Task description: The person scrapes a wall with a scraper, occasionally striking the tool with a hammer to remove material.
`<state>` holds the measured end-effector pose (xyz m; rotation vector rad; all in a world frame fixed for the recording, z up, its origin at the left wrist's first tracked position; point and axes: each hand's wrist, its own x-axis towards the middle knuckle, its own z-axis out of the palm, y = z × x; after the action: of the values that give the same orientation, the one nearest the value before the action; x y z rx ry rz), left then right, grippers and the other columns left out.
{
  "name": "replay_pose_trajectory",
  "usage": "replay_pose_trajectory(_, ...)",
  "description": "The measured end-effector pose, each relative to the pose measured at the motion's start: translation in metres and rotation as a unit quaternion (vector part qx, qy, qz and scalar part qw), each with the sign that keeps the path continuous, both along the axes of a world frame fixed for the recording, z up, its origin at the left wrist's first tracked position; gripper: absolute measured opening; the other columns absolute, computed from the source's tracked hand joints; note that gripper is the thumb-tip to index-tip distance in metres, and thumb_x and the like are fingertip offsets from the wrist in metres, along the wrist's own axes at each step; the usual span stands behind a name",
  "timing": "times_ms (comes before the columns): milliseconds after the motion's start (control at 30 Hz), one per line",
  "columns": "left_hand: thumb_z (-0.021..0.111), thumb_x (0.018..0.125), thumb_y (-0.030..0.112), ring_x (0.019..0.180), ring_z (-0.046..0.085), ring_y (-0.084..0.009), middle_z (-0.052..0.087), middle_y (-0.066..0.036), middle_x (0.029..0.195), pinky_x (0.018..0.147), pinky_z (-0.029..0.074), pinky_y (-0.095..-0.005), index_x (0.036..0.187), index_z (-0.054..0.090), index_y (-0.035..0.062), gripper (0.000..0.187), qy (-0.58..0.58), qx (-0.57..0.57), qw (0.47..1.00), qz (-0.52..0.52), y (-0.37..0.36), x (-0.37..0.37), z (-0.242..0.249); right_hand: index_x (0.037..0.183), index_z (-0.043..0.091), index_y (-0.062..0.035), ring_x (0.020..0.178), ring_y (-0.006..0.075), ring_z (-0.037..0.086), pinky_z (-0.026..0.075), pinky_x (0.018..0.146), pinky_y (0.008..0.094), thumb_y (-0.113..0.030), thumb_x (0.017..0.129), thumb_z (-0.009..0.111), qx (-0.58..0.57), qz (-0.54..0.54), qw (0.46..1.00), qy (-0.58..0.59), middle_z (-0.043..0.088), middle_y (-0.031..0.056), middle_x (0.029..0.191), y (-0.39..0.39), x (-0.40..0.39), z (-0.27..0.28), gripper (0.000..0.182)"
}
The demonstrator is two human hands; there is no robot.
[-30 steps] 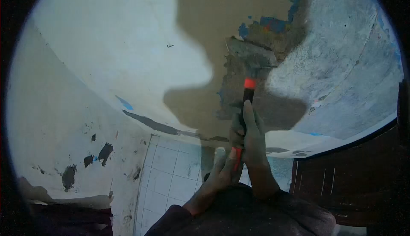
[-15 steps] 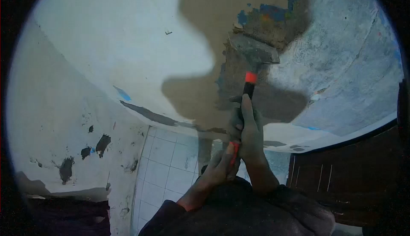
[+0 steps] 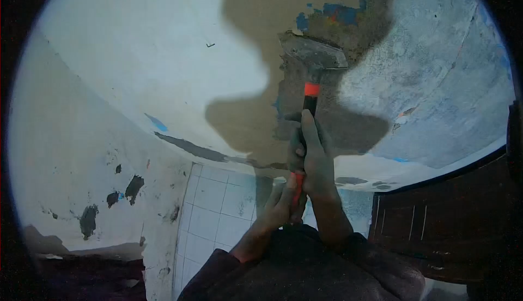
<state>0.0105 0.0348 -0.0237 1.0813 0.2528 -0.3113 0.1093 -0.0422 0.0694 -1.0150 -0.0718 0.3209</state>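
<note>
A long-handled scraper point(image 3: 314, 53) with a wide metal blade and a black-and-red handle lies against the wall point(image 3: 245, 66). Its blade meets the ragged edge between the pale paint and the bare grey plaster. My right hand point(image 3: 316, 156) is wrapped round the upper handle, one finger stretched along it toward the blade. Lower down, my left hand point(image 3: 280, 205) grips the red end of the handle. Scraps of blue paint point(image 3: 340, 13) show just above the blade. My own shadow covers this part of the wall.
White floor tiles point(image 3: 210, 205) show below the wall. A dark brown wooden cabinet or door point(image 3: 436, 219) stands at the lower right. On the left, another wall point(image 3: 109, 154) has dark chipped patches. A dark purplish thing point(image 3: 90, 279) fills the lower left corner.
The scraper and both my hands have shifted slightly left, and the blade has gone a little farther up along the paint edge. My view has also moved slightly.
</note>
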Motion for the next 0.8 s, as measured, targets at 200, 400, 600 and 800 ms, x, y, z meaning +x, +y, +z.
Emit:
replay_pose_trajectory(200,0.035,0.101,0.05,0.054,0.048,-0.0134,0.048,-0.002,0.063,0.049,0.037,-0.0277,0.089,0.054,0.0052,0.05,-0.04,-0.036,0.999,-0.008,0.004,0.005,-0.011,0.11,0.056,-0.0059,0.039,0.0036,0.028,0.021,0.035,0.0211,-0.041,0.1,0.048,-0.041,-0.008,0.999,0.02,0.033,-0.0054,0.057,0.003,-0.002,-0.028,0.037)
replay_pose_trajectory(400,0.035,0.103,0.044,0.068,0.051,-0.0169,0.054,-0.006,0.076,0.061,0.043,-0.0302,0.097,0.056,0.0008,0.048,-0.06,0.199,0.978,-0.025,0.007,-0.002,-0.036,0.108,0.057,-0.0052,0.04,0.0029,0.027,0.02,0.035,0.021,-0.04,0.101,0.046,-0.031,-0.016,0.999,0.009,0.033,-0.0058,0.057,0.007,-0.002,-0.02,0.037)
replay_pose_trajectory(600,0.034,0.103,0.046,0.048,0.042,-0.0096,0.045,0.001,0.055,0.044,0.033,-0.027,0.074,0.053,0.0078,0.051,-0.023,0.022,0.999,0.005,0.006,0.004,0.006,0.106,0.057,-0.0055,0.039,0.0024,0.028,0.021,0.035,0.0209,-0.041,0.101,0.046,-0.025,-0.01,1.0,0.01,0.033,-0.0061,0.058,0.009,-0.002,-0.018,0.037)
replay_pose_trajectory(800,0.041,0.102,0.044,0.045,0.041,-0.0086,0.048,0.001,0.059,0.042,0.029,-0.0255,0.078,0.053,0.0081,0.045,-0.021,0.101,0.983,0.153,-0.005,-0.005,-0.029,0.108,0.054,0.0009,0.043,0.004,0.032,0.028,0.038,0.0226,-0.035,0.102,0.047,0.012,0.023,0.999,0.04,0.036,-0.0052,0.06,0.006,-0.006,-0.022,0.038)
